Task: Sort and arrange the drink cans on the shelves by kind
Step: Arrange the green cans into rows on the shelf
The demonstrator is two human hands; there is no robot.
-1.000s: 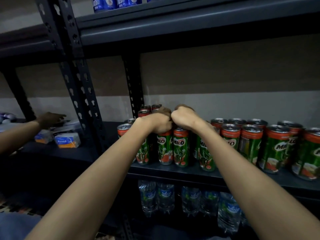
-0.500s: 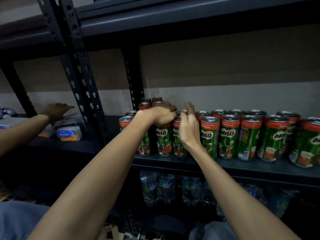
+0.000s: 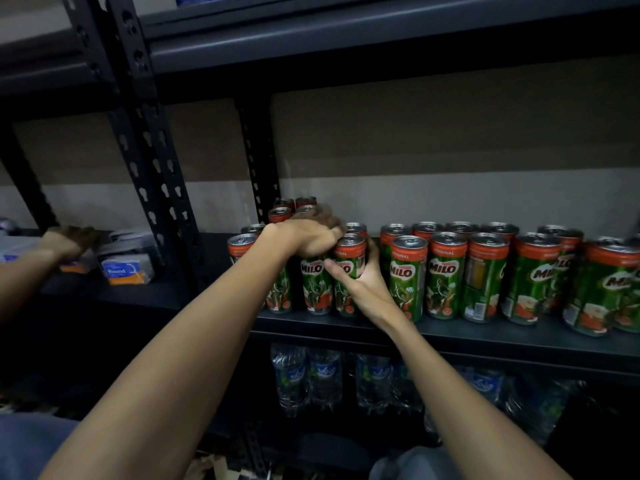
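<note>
Single head view, facing forward, slightly down, close to shelf; forearms enter from below.

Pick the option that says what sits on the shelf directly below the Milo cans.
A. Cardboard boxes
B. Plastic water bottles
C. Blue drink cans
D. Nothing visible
B: plastic water bottles with blue labels stand in a row on the shelf beneath the one holding the Milo cans.

A shop stockroom. Dark slotted steel shelving holds rows of Milo cans at three o'clock, bottled water at six.
</note>
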